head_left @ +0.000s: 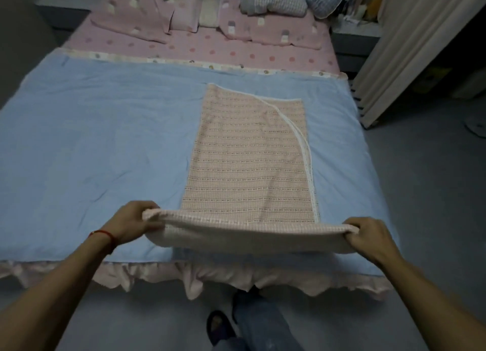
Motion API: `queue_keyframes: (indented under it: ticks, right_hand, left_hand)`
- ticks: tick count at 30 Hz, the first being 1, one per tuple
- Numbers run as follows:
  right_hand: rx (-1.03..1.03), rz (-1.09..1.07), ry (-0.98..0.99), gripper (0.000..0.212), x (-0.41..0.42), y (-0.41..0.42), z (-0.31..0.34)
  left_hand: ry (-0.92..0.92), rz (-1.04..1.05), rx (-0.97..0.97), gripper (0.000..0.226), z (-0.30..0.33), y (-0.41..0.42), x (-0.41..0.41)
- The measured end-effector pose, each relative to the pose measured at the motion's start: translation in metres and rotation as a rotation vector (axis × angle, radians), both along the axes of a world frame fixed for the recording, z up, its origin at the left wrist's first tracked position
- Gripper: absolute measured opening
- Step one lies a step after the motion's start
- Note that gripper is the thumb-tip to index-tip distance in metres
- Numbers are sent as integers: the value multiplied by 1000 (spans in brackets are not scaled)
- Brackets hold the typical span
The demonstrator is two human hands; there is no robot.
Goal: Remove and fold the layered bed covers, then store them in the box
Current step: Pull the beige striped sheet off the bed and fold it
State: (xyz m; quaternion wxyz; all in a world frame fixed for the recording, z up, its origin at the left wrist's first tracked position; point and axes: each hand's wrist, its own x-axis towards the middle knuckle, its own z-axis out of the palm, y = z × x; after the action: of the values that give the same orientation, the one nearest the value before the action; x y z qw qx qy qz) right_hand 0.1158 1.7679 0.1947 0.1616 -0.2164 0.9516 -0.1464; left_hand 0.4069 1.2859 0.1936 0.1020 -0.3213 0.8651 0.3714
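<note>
Both hands' fingers pinch blanket corners.

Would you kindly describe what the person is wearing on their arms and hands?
Both forearms are bare, with no sleeves in view and no gloves on either hand. The left hand has a thin red string bracelet at the wrist. The right hand shows no jewellery.

The pink woven blanket is showing a coarse, waffle-like cloth weave with raised stripes and a white stitched edging, matt all over. Under it the blue quilt is looking like soft, smooth cotton, lightly creased and dull. At the near edge a pale pink bed skirt is giving off a faint satin sheen. The far pink dotted sheet is appearing as matt printed cloth. The grey floor is looking smooth and dull.
</note>
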Motion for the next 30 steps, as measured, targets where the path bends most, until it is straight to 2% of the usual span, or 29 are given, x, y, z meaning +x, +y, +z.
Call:
queue_keyframes:
  ticks: [3,6,7,10,12,14,16,18,21,23,28,30]
  right_hand:
    - [-155,-89,-3,22,-55,-27,13]
    - [-286,-174,-52,10,-118,-54,8]
    - [-334,-193,-67,7,-140,-65,0]
    - [-463,-268,-163,20,-196,-94,-32]
    - [-556,-331,-243,15,-230,-115,-60]
    - [-613,-379,-305,15,-260,-132,-98]
    - [-586,-434,-389,28,-278,-143,-144]
    - [-456,-458,-489,42,-285,-149,-206]
    - [-301,-526,-475,61,-262,-141,-245]
    - [-284,-580,-490,62,-244,-128,-247]
    - [-209,-623,-746,53,-190,-87,-225]
    - [-200,-628,-776,54,-163,-78,-217]
  left_hand:
    - [218,329,149,22,4,-15,-41]
    - [354,464,227,23,3,-35,-92]
    - [368,488,232,20,0,-43,-114]
    - [381,532,257,12,-16,-61,-178]
    - [330,559,258,12,-44,-82,-220]
    - [246,617,283,31,-80,-102,-252]
    - [144,672,368,49,-118,-114,-270]
    - [0,649,428,50,-172,-111,-272]
    - [-75,596,248,42,-229,-85,-241]
    - [-68,596,155,46,-242,-72,-219]
    - [-156,568,106,58,-236,-36,-158]
    - [-186,624,136,66,-235,-20,-132]
